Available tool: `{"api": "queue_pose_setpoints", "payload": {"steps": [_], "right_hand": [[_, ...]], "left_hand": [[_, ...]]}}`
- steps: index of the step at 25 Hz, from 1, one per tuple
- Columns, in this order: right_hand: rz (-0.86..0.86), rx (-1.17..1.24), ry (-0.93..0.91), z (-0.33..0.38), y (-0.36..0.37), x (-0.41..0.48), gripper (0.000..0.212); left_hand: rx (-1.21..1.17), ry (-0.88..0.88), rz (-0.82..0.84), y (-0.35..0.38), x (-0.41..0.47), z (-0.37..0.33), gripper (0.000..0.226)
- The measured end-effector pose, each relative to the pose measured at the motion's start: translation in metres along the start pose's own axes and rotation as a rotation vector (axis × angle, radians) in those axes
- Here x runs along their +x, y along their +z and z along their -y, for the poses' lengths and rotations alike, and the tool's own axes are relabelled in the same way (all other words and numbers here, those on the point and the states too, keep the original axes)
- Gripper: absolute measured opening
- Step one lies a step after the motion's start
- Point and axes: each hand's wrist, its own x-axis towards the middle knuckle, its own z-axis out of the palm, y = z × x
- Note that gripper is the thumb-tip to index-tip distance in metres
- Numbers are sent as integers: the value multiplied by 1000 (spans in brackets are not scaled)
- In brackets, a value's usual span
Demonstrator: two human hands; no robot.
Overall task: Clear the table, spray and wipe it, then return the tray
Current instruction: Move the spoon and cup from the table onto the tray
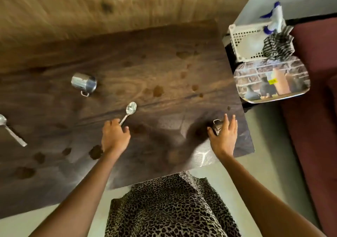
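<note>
The dark wooden table (164,69) carries brown stains. My left hand (114,135) grips the handle of a steel spoon (131,107) near the table's middle. My right hand (224,137) reaches over a small steel cup (217,126) near the table's right front corner, thumb on its left, straight fingers along its right. A second steel cup (83,83) lies on its side at the left. Another spoon (11,131) lies at the far left edge. The picture-printed tray (271,81) sits off the table to the right.
Behind the tray stand a white perforated basket (244,41), a spray bottle (275,16) and a striped cloth (279,45). A maroon sofa (313,109) runs along the right. The table's front edge is close to my patterned clothing (169,205).
</note>
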Motion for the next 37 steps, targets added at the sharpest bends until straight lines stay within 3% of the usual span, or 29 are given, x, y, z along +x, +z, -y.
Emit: {"api": "queue_pose_setpoints", "payload": {"steps": [3,6,13,17,20,27,31,37], "right_hand": [[-37,-1,101,-11,14,9,87],[-59,-5,119,-26,27,12,92],[-127,147,105,-42,28,26,68],[-63,219,102,-37,20,20,63],[-38,244,62,-28,7,13,61],[-11,355,37,-15,-23,-3,58],[-71,440,32,-28,-38,2,31],[-184,336,-52,-75,-83,64,15]], "left_hand": [[57,-12,-125,18,29,11,42],[92,4,-65,39,44,16,41],[-18,-95,-35,65,48,17,16],[-264,-218,26,72,25,3,10],[-310,-239,84,76,-1,-25,10],[-506,-58,265,83,-54,-106,16],[-598,-77,301,85,-72,-148,24],[-718,-113,351,103,-74,-237,27]]}}
